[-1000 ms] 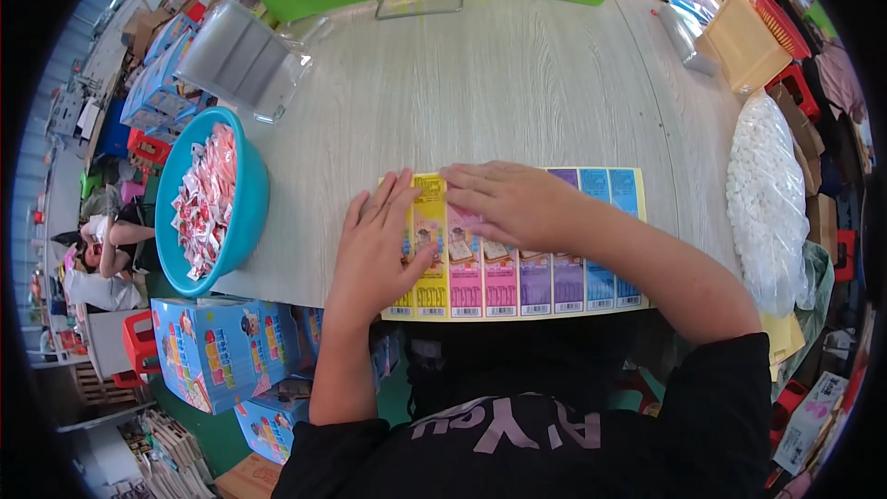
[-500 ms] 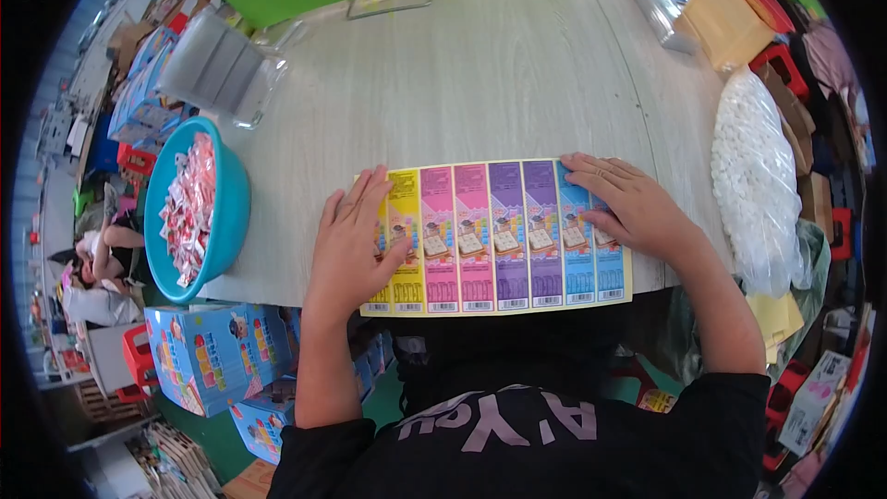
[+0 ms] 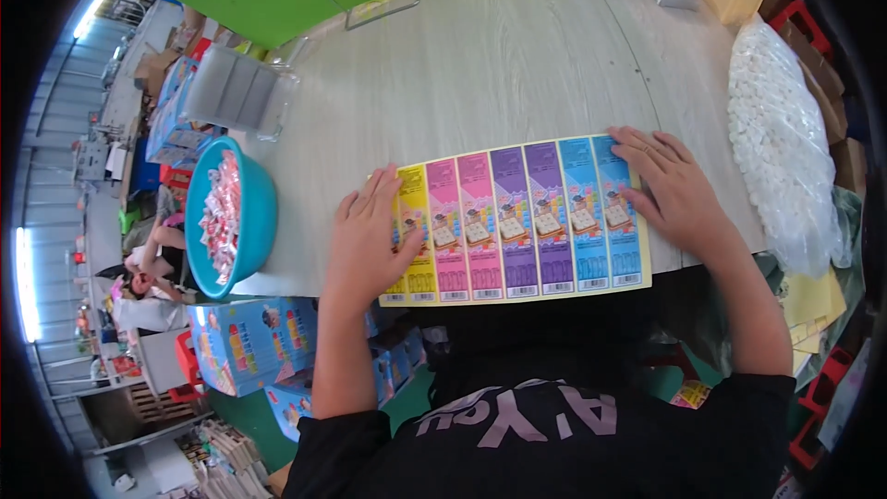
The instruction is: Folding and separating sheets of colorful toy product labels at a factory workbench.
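Both hands pressed flat on a strip of coloured cards at the table's near edge.

The left hand (image 3: 370, 245) lies palm down, fingers spread and open, on the yellow end of the strip (image 3: 517, 222); the right hand (image 3: 670, 189) lies flat with fingers open on the blue end, gripping nothing. The strip runs yellow, pink, purple, blue across the pale wooden table (image 3: 499, 65), its lower edge overhanging. A teal bowl (image 3: 254, 222) of small red-and-white packets sits to the left, a clear bag (image 3: 781, 148) of white pieces to the right.
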`<control>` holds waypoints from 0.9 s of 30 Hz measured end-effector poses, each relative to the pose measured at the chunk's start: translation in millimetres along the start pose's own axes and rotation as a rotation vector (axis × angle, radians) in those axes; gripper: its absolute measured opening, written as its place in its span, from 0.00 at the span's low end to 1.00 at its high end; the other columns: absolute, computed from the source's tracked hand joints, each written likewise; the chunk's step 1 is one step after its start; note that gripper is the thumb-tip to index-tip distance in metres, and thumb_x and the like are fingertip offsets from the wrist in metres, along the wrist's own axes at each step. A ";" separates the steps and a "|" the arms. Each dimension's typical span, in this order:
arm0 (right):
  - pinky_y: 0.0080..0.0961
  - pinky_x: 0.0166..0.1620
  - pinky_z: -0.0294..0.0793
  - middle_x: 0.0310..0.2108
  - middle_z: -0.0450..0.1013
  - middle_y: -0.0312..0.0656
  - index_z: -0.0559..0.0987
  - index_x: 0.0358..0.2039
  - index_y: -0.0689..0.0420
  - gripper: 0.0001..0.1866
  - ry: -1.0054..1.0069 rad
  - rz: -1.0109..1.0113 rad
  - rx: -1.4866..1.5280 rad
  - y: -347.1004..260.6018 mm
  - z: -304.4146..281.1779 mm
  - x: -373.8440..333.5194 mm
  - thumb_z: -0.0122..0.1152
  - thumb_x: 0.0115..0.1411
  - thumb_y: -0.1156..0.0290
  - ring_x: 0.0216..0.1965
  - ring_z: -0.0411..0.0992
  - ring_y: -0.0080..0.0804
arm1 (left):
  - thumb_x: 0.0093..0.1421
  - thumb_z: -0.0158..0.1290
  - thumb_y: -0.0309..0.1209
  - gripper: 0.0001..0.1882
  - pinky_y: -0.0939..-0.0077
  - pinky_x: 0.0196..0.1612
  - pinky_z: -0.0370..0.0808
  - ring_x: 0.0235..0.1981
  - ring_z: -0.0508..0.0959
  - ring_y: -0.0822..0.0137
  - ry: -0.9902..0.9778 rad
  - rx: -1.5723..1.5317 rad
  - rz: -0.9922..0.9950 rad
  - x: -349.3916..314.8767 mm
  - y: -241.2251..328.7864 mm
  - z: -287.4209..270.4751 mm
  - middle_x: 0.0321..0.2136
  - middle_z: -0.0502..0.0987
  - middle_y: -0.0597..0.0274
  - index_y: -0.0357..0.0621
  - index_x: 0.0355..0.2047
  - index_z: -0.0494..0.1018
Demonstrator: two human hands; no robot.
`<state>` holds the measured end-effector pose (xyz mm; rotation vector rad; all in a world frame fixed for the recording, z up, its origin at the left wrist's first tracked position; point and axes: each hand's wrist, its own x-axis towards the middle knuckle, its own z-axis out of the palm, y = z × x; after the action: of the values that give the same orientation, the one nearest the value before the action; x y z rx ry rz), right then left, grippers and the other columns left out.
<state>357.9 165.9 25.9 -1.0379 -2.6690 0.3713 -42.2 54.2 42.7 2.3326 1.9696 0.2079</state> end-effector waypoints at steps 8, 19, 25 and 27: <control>0.46 0.72 0.54 0.68 0.65 0.44 0.70 0.61 0.59 0.26 0.057 -0.045 0.024 4.4 7.7 -2.4 0.58 0.64 0.65 0.70 0.61 0.41 | 0.64 0.56 0.43 0.31 0.51 0.70 0.58 0.69 0.63 0.46 0.020 0.032 0.283 52.6 81.5 -5.9 0.64 0.68 0.43 0.31 0.59 0.68; 0.45 0.70 0.57 0.65 0.68 0.46 0.67 0.65 0.59 0.32 0.120 -0.031 0.068 8.3 13.4 -7.4 0.61 0.63 0.63 0.68 0.64 0.41 | 0.66 0.52 0.51 0.43 0.51 0.72 0.53 0.73 0.55 0.41 -0.077 -0.051 0.444 93.4 142.5 41.0 0.70 0.56 0.32 0.25 0.66 0.56; 0.45 0.70 0.58 0.65 0.68 0.45 0.66 0.65 0.60 0.32 0.122 -0.040 0.041 9.2 9.9 -5.2 0.62 0.64 0.63 0.67 0.65 0.40 | 0.69 0.50 0.48 0.40 0.51 0.74 0.50 0.74 0.53 0.47 -0.185 -0.086 0.320 74.0 106.6 23.1 0.72 0.55 0.43 0.32 0.70 0.54; 0.45 0.70 0.58 0.65 0.68 0.44 0.66 0.65 0.60 0.32 0.106 -0.039 0.063 7.2 10.5 -5.6 0.62 0.63 0.63 0.67 0.65 0.40 | 0.69 0.50 0.47 0.39 0.51 0.74 0.50 0.74 0.53 0.48 -0.182 -0.090 0.229 54.7 87.7 16.5 0.72 0.56 0.44 0.33 0.71 0.54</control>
<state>363.0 165.7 13.0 -0.9590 -2.5626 0.3787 54.7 93.6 42.3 2.4197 1.5786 0.0922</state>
